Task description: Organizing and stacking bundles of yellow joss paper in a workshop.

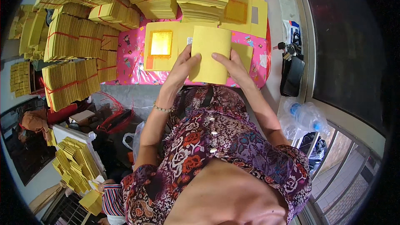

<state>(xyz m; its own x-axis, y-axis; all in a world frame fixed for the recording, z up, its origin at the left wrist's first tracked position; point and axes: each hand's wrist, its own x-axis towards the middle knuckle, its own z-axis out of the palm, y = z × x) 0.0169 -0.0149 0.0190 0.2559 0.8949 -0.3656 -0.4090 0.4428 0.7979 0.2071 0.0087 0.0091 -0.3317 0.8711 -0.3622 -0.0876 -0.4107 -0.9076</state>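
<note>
Around held paper [211, 48], left hand [183, 63] faces right hand [235, 67].

Exposure is bright over the table [125, 77], where colours read strong and saturated. Light appears to come mainly from the right, putting a highlight on the right forearm [266, 116]. Glare noted on the gold foil square [161, 43], its centre washed nearly white. The yellow sheet [211, 66] is well lit, with no motion blur seen. The floor [141, 100] lies in shade, and detail fades toward the lower left. Fisheye distortion bends the door frame [313, 58] and railing [338, 158]; black vignetting fills the corners.
</note>
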